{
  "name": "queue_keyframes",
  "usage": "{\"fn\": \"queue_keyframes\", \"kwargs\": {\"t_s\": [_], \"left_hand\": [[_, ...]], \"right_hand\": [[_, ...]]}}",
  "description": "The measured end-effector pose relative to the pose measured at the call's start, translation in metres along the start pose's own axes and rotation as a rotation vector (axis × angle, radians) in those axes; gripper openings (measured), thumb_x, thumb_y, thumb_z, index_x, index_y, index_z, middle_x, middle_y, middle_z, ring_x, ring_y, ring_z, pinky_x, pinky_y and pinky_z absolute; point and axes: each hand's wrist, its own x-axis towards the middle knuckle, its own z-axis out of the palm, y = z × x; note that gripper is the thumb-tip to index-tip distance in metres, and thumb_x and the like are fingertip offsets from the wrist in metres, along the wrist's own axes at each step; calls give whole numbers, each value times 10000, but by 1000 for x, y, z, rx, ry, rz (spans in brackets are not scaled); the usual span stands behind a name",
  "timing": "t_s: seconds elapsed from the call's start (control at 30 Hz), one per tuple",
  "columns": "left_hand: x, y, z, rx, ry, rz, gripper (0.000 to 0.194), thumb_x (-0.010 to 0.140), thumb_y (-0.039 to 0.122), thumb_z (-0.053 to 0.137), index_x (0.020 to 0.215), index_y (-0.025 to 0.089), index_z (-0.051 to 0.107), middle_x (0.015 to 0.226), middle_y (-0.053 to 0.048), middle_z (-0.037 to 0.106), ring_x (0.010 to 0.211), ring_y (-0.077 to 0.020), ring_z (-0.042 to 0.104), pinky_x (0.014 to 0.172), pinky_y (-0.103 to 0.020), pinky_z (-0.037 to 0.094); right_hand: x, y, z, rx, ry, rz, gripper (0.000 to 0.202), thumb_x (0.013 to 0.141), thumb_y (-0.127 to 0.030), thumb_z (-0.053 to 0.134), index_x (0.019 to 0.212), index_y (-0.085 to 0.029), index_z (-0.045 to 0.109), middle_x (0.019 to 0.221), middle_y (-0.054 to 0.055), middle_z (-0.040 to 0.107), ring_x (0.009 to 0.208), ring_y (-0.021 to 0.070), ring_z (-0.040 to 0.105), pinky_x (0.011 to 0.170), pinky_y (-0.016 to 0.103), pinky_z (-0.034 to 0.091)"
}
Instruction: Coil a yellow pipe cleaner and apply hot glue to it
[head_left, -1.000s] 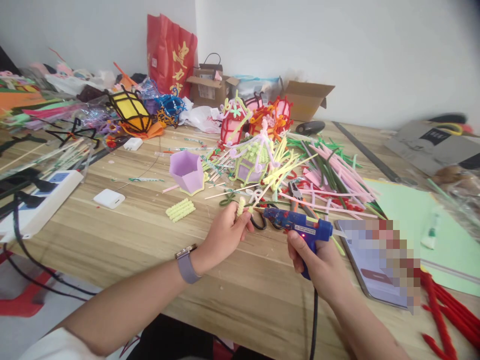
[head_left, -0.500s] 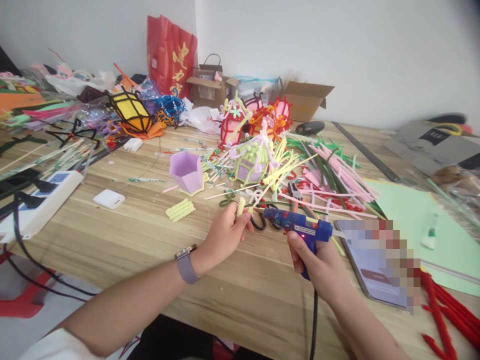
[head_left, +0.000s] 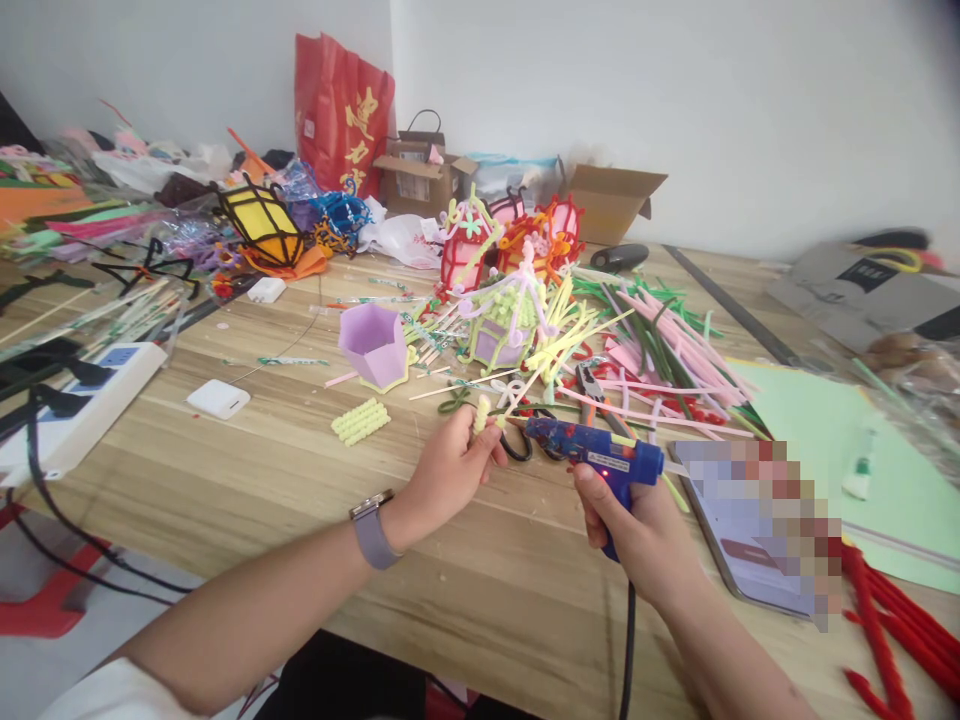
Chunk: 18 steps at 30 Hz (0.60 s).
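Note:
My left hand [head_left: 461, 452] pinches a pale yellow twisted pipe cleaner [head_left: 481, 413], partly hidden by the fingers. In my right hand [head_left: 628, 510] is a blue hot glue gun [head_left: 592, 447], its small red light lit and a glue stick showing at the back. The gun's nozzle points at the yellow piece, close to my left fingertips; whether they touch I cannot tell. On the table to the left lie a flat yellow braided piece [head_left: 361, 422] and an open lilac six-sided cup [head_left: 373, 345]. Behind my hands stands a green and lilac pipe-cleaner lantern [head_left: 504, 325].
Loose pink pipe cleaners [head_left: 686, 345] and pliers [head_left: 590, 388] lie beyond the gun. A tablet [head_left: 750, 530] rests at the right beside green sheets [head_left: 802, 400]. At the left is a white power strip [head_left: 97, 420]. Red and orange lanterns [head_left: 536, 240] stand farther back.

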Motion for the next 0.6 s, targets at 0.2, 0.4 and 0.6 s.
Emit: {"fn": "queue_keyframes", "kwargs": {"t_s": [0.2,0.4,0.6], "left_hand": [[-1,3,-1,14,2,-14,241,941,382,421,795,195,459,611,46,537,478,-98,450,497,-233,339],[-1,3,0,8,6,-18,239,938,380,425,792,194,460,603,48,537,463,-94,445,491,-231,340],[0,0,1,-19,-3,-15,240,936,399,424,813,195,452,654,29,588,463,-92,453,488,-231,350]], "right_hand": [[0,0,0,8,2,2,489,795,-685,518,633,-224,490,440,-18,507,393,148,515,416,270,399],[0,-2,1,-3,22,7,516,779,-708,515,616,-221,472,432,-26,495,387,136,510,408,256,395],[-1,-3,1,-25,34,-6,519,788,-701,506,595,-221,463,413,-22,497,377,130,499,405,251,384]]}}
